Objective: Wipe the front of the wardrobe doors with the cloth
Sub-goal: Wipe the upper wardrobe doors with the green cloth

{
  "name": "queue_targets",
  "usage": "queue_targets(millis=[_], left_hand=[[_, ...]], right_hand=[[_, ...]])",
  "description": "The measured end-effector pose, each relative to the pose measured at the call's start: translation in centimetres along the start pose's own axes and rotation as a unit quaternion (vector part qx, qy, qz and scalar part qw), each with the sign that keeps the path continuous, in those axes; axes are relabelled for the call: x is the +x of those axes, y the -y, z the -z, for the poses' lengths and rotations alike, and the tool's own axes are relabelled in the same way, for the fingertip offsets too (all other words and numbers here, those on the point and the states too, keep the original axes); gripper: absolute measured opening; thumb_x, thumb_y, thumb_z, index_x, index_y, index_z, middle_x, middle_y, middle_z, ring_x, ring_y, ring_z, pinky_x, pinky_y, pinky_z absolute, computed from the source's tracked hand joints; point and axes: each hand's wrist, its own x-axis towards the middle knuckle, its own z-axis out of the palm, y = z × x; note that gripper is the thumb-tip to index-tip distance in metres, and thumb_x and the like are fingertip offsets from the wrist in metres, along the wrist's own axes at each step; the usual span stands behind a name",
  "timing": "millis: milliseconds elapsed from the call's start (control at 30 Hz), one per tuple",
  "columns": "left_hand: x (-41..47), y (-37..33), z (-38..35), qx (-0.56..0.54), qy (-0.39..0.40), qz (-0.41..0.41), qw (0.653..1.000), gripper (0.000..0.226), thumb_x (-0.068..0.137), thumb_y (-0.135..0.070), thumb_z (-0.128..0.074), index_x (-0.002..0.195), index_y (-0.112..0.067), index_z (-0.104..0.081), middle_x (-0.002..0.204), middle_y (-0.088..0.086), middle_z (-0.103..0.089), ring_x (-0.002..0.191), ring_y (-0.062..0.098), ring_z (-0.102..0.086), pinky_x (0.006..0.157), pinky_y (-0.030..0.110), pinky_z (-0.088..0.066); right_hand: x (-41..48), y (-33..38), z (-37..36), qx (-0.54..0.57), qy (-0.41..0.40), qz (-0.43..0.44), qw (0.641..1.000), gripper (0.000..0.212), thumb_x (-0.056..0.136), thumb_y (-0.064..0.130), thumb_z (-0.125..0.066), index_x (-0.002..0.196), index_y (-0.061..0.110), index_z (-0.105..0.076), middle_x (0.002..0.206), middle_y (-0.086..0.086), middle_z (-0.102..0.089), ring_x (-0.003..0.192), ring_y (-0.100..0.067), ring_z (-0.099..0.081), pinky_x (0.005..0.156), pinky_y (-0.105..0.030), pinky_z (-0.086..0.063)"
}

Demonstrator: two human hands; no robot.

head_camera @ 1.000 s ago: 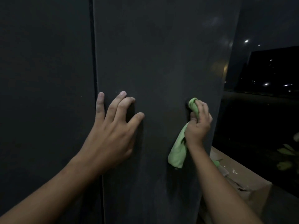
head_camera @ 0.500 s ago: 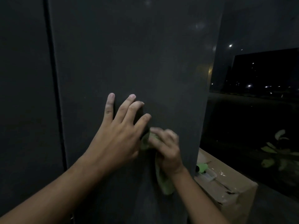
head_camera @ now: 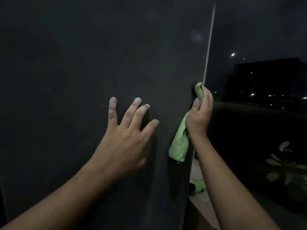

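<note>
A dark matte wardrobe door [head_camera: 99, 55] fills most of the head view. My left hand [head_camera: 126, 136] lies flat against it with fingers spread and straight, near the middle. My right hand [head_camera: 200, 113] grips a light green cloth [head_camera: 180, 143] and holds its bunched top against the door's right edge. The rest of the cloth hangs down below the hand along the door.
A cardboard box [head_camera: 201, 205] stands low on the right beside the wardrobe, with a small green thing [head_camera: 199, 185] on top. A dark window [head_camera: 265, 83] with distant lights is on the right. Plant leaves [head_camera: 280, 161] show at the lower right.
My right hand has swept the cloth from beside my left hand out and up to the door's right edge. My left hand stays pressed on the door. The view has shifted left.
</note>
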Motion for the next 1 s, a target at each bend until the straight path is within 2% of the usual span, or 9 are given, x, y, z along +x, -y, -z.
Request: queue_targets(millis=[167, 333, 433, 533, 600, 667, 800, 900, 1000], left_hand=[[0.9, -1.2, -0.4, -0.013, 0.002, 0.025, 1.0, 0.073, 0.061, -0.031, -0.075, 0.131, -0.019, -0.058, 0.144, 0.022, -0.041, 0.146, 0.041, -0.023, 0.112, 0.074, 0.001], [1.6, -2.0, -0.8, -0.01, 0.008, 0.04, 0.999, 0.065, 0.065, -0.03, -0.068, 0.129, -0.019, -0.059, 0.145, 0.02, -0.042, 0.147, 0.04, -0.021, 0.112, 0.072, 0.002], [1.6, -2.2, -0.9, -0.011, 0.008, 0.044, 0.999, 0.06, 0.07, -0.031, -0.063, 0.129, -0.018, -0.059, 0.146, 0.018, -0.042, 0.148, 0.038, -0.023, 0.114, 0.071, 0.0], [1.3, -2.1, -0.7, -0.019, 0.013, 0.035, 0.999, 0.061, 0.07, -0.028, -0.063, 0.13, -0.017, -0.059, 0.148, 0.016, -0.043, 0.148, 0.035, -0.025, 0.115, 0.069, -0.004], [0.9, -1.9, -0.5, -0.031, 0.019, 0.029, 0.999, 0.058, 0.073, -0.029, -0.055, 0.131, -0.018, -0.058, 0.148, 0.014, -0.043, 0.148, 0.033, -0.025, 0.116, 0.067, -0.005], [0.5, -1.5, -0.3, -0.059, 0.019, 0.029, 0.998, 0.056, 0.077, -0.031, -0.044, 0.13, -0.022, -0.056, 0.147, 0.012, -0.043, 0.148, 0.032, -0.023, 0.119, 0.062, -0.002], [0.0, -0.8, -0.1, -0.131, -0.017, 0.063, 0.989, 0.053, 0.078, -0.028, -0.043, 0.13, -0.023, -0.055, 0.139, 0.011, -0.042, 0.147, 0.032, -0.023, 0.124, 0.043, 0.002], [-0.2, -0.7, -0.1, -0.158, -0.042, 0.082, 0.983, 0.052, 0.077, -0.024, -0.048, 0.128, -0.019, -0.058, 0.133, 0.011, -0.043, 0.142, 0.034, -0.028, 0.124, 0.038, -0.003], [-1.0, -0.7, 0.2, -0.172, -0.04, 0.096, 0.98, 0.046, 0.081, -0.029, -0.046, 0.124, -0.02, -0.059, 0.13, 0.009, -0.045, 0.142, 0.032, -0.028, 0.124, 0.032, -0.001]], right_hand=[[-6.6, -1.7, 1.1, 0.008, 0.006, -0.058, 0.998, 0.045, 0.103, 0.008, -0.039, 0.148, 0.012, -0.04, 0.151, -0.003, -0.039, 0.14, -0.012, -0.037, 0.11, -0.007, -0.026], [-13.9, -4.4, 3.0, 0.009, 0.027, -0.102, 0.994, 0.047, 0.101, 0.016, -0.037, 0.148, 0.019, -0.038, 0.151, 0.008, -0.035, 0.143, -0.012, -0.034, 0.115, -0.017, -0.029], [-14.9, -4.6, 3.4, 0.015, 0.029, -0.131, 0.991, 0.046, 0.101, 0.014, -0.039, 0.147, 0.015, -0.04, 0.152, 0.001, -0.037, 0.143, -0.017, -0.034, 0.112, -0.01, -0.027], [-12.3, -3.4, 3.0, 0.022, 0.021, -0.121, 0.992, 0.045, 0.103, 0.006, -0.041, 0.147, 0.015, -0.039, 0.145, 0.001, -0.039, 0.133, -0.004, -0.038, 0.108, -0.01, -0.031], [-8.6, -2.0, 2.3, 0.022, 0.015, -0.087, 0.996, 0.043, 0.102, 0.003, -0.042, 0.146, 0.007, -0.041, 0.143, -0.005, -0.043, 0.128, -0.002, -0.039, 0.102, -0.001, -0.027], [-5.1, -0.4, 1.2, 0.021, 0.01, -0.061, 0.998, 0.043, 0.101, 0.004, -0.044, 0.144, 0.002, -0.042, 0.142, -0.012, -0.045, 0.128, -0.006, -0.04, 0.102, -0.001, -0.027], [-4.9, 2.7, -0.3, 0.012, 0.057, 0.064, 0.996, 0.046, 0.099, 0.003, -0.048, 0.144, 0.002, -0.044, 0.152, -0.013, -0.04, 0.148, -0.03, -0.027, 0.12, -0.033, -0.028], [-9.8, 2.7, -0.2, 0.07, 0.179, 0.252, 0.949, 0.045, 0.092, 0.001, -0.052, 0.138, 0.0, -0.052, 0.15, -0.017, -0.043, 0.146, -0.038, -0.028, 0.116, -0.057, -0.03], [-13.8, 1.5, 1.0, 0.068, 0.265, 0.386, 0.881, 0.042, 0.094, 0.008, -0.056, 0.136, 0.009, -0.054, 0.15, -0.01, -0.045, 0.145, -0.035, -0.033, 0.115, -0.056, -0.031]])
